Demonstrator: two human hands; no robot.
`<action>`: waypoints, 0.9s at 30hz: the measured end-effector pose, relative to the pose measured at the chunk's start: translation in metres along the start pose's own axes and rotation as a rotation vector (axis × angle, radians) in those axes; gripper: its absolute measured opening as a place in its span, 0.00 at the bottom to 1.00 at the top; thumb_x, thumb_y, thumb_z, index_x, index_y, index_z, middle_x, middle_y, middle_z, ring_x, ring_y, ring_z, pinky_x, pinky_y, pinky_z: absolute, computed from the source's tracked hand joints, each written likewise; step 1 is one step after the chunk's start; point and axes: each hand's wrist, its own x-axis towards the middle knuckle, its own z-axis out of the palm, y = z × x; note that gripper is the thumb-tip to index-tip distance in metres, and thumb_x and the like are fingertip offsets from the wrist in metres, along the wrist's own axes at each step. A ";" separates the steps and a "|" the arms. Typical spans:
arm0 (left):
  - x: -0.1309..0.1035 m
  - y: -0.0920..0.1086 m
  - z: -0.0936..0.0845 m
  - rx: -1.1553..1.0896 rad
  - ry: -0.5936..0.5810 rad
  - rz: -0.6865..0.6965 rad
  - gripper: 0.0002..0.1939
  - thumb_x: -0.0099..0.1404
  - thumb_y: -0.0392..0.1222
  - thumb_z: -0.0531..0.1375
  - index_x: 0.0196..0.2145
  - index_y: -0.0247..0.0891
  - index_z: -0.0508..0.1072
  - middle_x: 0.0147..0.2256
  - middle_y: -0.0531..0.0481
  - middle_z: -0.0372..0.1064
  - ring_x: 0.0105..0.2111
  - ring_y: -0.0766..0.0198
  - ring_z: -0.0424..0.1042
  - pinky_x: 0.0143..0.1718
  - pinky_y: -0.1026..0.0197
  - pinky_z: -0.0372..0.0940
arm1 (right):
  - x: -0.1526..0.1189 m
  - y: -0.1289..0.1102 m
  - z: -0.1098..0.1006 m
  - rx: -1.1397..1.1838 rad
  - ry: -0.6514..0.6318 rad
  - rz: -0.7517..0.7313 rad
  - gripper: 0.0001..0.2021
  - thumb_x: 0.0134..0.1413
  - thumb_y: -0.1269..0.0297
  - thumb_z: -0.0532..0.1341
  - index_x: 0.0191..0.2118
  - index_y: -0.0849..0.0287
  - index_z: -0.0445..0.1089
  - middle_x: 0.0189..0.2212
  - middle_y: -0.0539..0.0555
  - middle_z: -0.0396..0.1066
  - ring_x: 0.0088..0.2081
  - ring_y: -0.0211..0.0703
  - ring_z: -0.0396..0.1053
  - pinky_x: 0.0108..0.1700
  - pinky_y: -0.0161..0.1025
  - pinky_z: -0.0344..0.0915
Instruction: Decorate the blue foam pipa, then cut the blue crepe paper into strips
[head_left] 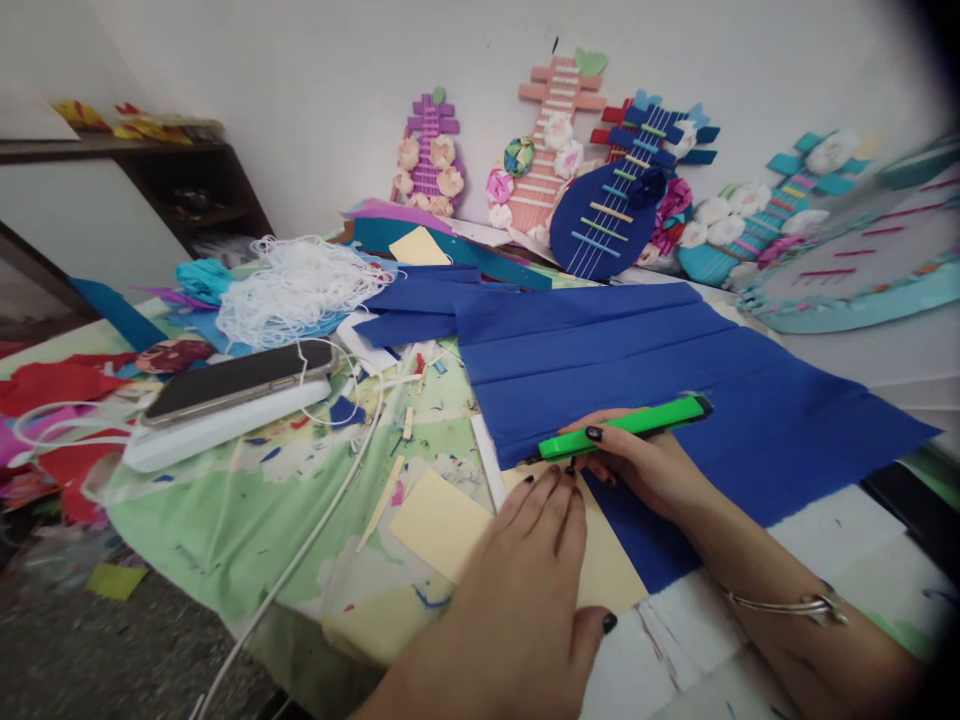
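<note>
My right hand, with a bracelet at its wrist, grips a green utility knife. The knife lies slanted over a big dark blue sheet, its front end near the sheet's left lower edge. Whether a blade is out is too small to tell. Flat on a cream-coloured piece of paper rests my left hand, fingers stretched forward and thumb apart. Its fingertips are just below the knife's front end. The blue sheet reaches beside and partly under the cream paper. Another cream piece lies left of my left hand.
Decorated paper lutes lean against the wall at the back. At left are a phone on a white box, a tangle of white string and red scraps. A white cable crosses the green tablecloth.
</note>
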 end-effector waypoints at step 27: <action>-0.001 0.001 0.001 -0.008 0.000 -0.009 0.38 0.66 0.48 0.50 0.67 0.29 0.39 0.68 0.40 0.28 0.67 0.52 0.29 0.66 0.48 0.37 | 0.003 0.000 -0.002 -0.041 0.018 -0.016 0.11 0.47 0.60 0.64 0.33 0.63 0.76 0.20 0.54 0.72 0.19 0.35 0.61 0.19 0.33 0.54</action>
